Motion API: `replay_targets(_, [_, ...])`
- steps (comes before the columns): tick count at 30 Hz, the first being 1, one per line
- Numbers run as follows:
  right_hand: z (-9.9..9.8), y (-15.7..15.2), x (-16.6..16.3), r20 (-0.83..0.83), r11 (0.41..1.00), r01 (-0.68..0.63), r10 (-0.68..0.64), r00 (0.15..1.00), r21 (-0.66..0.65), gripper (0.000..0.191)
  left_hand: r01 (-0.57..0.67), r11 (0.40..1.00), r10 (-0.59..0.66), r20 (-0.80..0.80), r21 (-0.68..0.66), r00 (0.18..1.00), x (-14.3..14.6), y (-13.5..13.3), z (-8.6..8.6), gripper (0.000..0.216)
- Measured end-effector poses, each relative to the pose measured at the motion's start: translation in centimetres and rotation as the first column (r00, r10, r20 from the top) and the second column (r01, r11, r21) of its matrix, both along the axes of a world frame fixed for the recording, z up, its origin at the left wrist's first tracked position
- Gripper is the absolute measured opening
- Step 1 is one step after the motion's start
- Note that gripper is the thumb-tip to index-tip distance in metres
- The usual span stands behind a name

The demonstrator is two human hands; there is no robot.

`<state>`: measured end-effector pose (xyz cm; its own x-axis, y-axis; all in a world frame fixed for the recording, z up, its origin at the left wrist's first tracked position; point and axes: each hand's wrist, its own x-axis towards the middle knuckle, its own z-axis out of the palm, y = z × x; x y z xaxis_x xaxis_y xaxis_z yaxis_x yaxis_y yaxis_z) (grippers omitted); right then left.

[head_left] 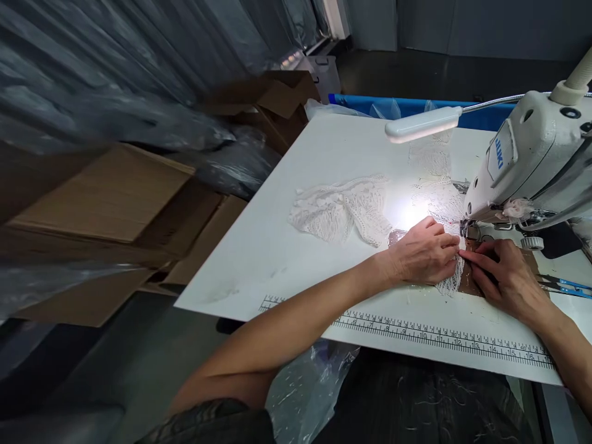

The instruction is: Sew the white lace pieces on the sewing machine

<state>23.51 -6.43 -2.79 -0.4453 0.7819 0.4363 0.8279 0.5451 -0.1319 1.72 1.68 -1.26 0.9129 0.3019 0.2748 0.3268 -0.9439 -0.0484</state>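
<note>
A strip of white lace (448,203) lies under the needle area of a white sewing machine (518,148). My left hand (425,253) presses on the lace just left of the needle, its fingers curled together on the fabric. From the right, my right hand (506,274) reaches in with its fingertips pinched at the lace edge, close to the left fingertips. The hands hide part of the strip, and its lower end shows below them. A separate crumpled lace piece (342,209) rests on the white table (277,246), left of my left hand.
A lit lamp (423,126) hangs over the lace. Blue-handled snips (567,287) lie right of my right hand. A printed ruler (416,333) runs along the table's front edge. Cardboard boxes (106,191) and plastic sheeting (115,68) stand to the left.
</note>
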Motion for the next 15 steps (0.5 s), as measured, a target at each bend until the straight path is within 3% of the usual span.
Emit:
replay_targets(7, [0.0, 0.1, -0.4, 0.124, 0.991, 0.122, -0.115, 0.986, -0.05, 0.04, -0.036, 0.999, 0.035, -0.098, -0.009, 0.995, -0.1, 0.0, 0.9, 0.038])
replay_targets(15, [0.7, 0.4, -1.2, 0.253, 0.962, 0.256, -0.225, 0.941, -0.097, 0.042, -0.138, 0.99, 0.137, -0.122, 0.001, 0.983, 0.7, -0.1, 0.5, 0.038])
